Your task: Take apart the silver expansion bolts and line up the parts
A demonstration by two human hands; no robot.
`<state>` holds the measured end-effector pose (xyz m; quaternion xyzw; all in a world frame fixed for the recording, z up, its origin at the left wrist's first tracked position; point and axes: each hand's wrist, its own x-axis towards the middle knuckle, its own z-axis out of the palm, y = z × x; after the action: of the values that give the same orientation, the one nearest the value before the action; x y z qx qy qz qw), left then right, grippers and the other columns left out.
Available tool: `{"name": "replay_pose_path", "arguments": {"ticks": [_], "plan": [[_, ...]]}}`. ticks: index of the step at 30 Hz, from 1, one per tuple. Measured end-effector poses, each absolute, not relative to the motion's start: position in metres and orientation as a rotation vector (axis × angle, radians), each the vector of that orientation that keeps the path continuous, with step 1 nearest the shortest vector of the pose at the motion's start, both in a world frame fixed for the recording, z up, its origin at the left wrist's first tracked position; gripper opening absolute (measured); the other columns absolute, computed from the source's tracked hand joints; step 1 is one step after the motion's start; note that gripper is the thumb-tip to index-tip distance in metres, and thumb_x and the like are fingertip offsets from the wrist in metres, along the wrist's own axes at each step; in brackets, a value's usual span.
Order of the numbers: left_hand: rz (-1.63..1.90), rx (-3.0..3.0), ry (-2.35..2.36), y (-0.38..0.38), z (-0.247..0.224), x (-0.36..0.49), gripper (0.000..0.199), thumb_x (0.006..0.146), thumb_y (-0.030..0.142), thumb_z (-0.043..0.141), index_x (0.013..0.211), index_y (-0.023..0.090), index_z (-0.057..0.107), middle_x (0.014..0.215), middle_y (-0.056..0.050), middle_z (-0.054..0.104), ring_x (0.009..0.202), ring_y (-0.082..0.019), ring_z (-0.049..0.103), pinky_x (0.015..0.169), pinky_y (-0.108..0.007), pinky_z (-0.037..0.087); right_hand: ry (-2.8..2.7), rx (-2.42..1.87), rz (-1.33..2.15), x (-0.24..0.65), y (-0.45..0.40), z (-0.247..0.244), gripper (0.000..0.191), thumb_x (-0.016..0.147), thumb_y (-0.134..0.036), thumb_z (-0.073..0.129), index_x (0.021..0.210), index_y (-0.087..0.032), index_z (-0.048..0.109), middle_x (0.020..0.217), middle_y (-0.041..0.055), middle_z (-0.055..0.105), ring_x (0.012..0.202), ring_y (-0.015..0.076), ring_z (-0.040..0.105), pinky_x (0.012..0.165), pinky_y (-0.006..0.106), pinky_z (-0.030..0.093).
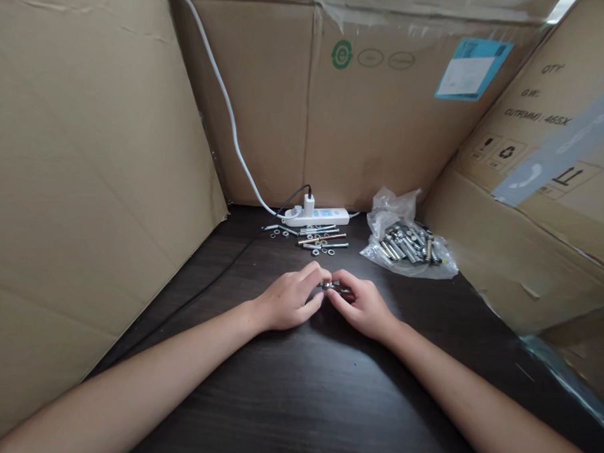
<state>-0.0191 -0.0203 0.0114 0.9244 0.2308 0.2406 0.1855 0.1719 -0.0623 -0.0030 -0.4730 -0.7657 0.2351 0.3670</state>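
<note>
Both hands meet over the dark table (pixel 305 387), fingertips close together. Between them is a small shiny metal bolt (pixel 328 286), mostly covered by the fingers. My right hand (pixel 363 306) is closed around its shaft, part of which shows under the fingers. With thumb and fingers pinched, my left hand (pixel 289 298) grips the bolt's left end, where a ring or nut seems to sit; I cannot tell which. Just beyond the hands lie several long bolts (pixel 324 239) with loose nuts and washers (pixel 315 252) around them.
A clear plastic bag (pixel 381 240) of metal sleeves and bolts (pixel 411 244) lies at the back right. A white power strip (pixel 316 217) with a plugged-in charger (pixel 309 205) stands at the back. A black cable (pixel 204 289) crosses the left side. Cardboard walls (pixel 257 118) enclose the table.
</note>
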Motion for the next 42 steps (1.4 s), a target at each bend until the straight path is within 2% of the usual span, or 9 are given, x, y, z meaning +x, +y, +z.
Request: {"name": "replay_pose_path", "arguments": {"ticks": [8,15,21,29,34,36,42], "plan": [[0.657,2.564,0.693,-0.0193,0.0101,-0.0179,0.016,0.092,0.026,0.040,0.107,0.021,0.047,0.097,-0.002,0.052,0.080,-0.014,0.054,0.074,-0.028,0.044,-1.920,-1.173,0.666,0.1733,-0.0609,-0.0032,0.014,0.086,-0.030,0.051,0.093,-0.019,0.056,0.073,-0.0005,0.061,0.061,0.0098,0.055,0.059,0.019,0.047],[0.645,2.461,0.739,-0.0156,0.0084,-0.0180,0.018,0.093,0.030,0.043,0.107,0.023,0.050,0.101,-0.001,0.061,0.089,-0.016,0.058,0.078,-0.028,0.044,-1.862,-1.215,0.638,0.1730,-0.0593,-0.0064,0.014,0.083,-0.031,0.053,0.089,-0.018,0.056,0.069,-0.0001,0.060,0.058,0.0100,0.054,0.056,0.020,0.048],[0.568,2.439,0.802,-0.0148,0.0065,-0.0184,0.021,0.095,0.036,0.038,0.097,0.021,0.053,0.086,0.001,0.064,0.077,-0.014,0.059,0.069,-0.025,0.042,-1.911,-1.237,0.615,0.1730,-0.0599,-0.0076,0.011,0.080,-0.027,0.055,0.088,-0.019,0.056,0.068,-0.0021,0.060,0.057,0.0087,0.053,0.057,0.018,0.049],[0.474,2.546,0.803,-0.0129,0.0069,-0.0160,0.035,0.096,0.033,0.029,0.076,0.018,0.053,0.075,0.000,0.060,0.071,-0.014,0.055,0.068,-0.026,0.039,-1.968,-1.252,0.546,0.1714,-0.0628,-0.0040,0.013,0.079,-0.027,0.055,0.090,-0.020,0.057,0.071,-0.0014,0.063,0.057,0.0088,0.056,0.055,0.018,0.048],[0.544,2.421,0.838,-0.0179,0.0115,-0.0184,0.015,0.091,0.033,0.042,0.097,0.021,0.048,0.082,0.002,0.058,0.069,-0.014,0.053,0.065,-0.025,0.039,-1.975,-1.267,0.534,0.1721,-0.0624,-0.0043,0.015,0.080,-0.028,0.055,0.092,-0.020,0.057,0.069,-0.0017,0.063,0.056,0.0092,0.056,0.058,0.019,0.049],[0.541,2.406,0.820,-0.0192,0.0125,-0.0192,0.014,0.088,0.032,0.046,0.097,0.021,0.047,0.082,0.002,0.057,0.068,-0.013,0.052,0.063,-0.025,0.039,-1.972,-1.261,0.537,0.1724,-0.0620,-0.0046,0.014,0.080,-0.028,0.055,0.091,-0.020,0.057,0.069,-0.0017,0.063,0.056,0.0093,0.056,0.058,0.020,0.049],[0.502,2.465,0.770,-0.0176,0.0126,-0.0187,0.013,0.090,0.031,0.041,0.091,0.021,0.048,0.085,0.000,0.058,0.074,-0.015,0.053,0.067,-0.026,0.039,-1.982,-1.243,0.590,0.1726,-0.0624,-0.0033,0.016,0.079,-0.026,0.056,0.094,-0.020,0.056,0.074,-0.0011,0.064,0.060,0.0097,0.057,0.059,0.019,0.049]]}}
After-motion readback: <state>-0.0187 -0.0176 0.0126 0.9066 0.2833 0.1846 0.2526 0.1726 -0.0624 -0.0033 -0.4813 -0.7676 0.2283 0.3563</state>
